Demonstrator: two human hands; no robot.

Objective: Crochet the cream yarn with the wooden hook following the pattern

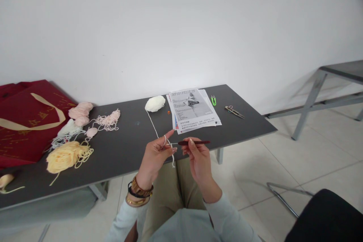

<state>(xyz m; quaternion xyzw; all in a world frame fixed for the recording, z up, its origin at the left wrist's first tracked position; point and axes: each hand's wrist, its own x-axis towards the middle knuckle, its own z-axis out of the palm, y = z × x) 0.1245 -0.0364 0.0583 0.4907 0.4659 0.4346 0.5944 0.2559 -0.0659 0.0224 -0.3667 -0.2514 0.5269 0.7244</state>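
White yarn (pixel 152 123) runs from a white yarn ball (pixel 155 103) on the dark table to my left hand (pixel 155 155). It loops round the raised index finger, while thumb and another finger pinch it; a short tail hangs below. In my right hand (pixel 198 157) is a crochet hook (pixel 198 142) with a dark red handle, held between thumb and fingers. Its thin metal shaft points left and meets the yarn at my left fingers. Whether the tip is inside a loop is too small to tell. Both hands are above the table's front edge, over my lap.
Printed sheets (pixel 193 111) lie behind my hands, with green thread snips (pixel 213 100) and scissors (pixel 234 112) to their right. Yellow yarn (pixel 64 157), pink yarn (pixel 81 112) and a red bag (pixel 25 128) are at left. A black chair (pixel 326 219) stands at lower right.
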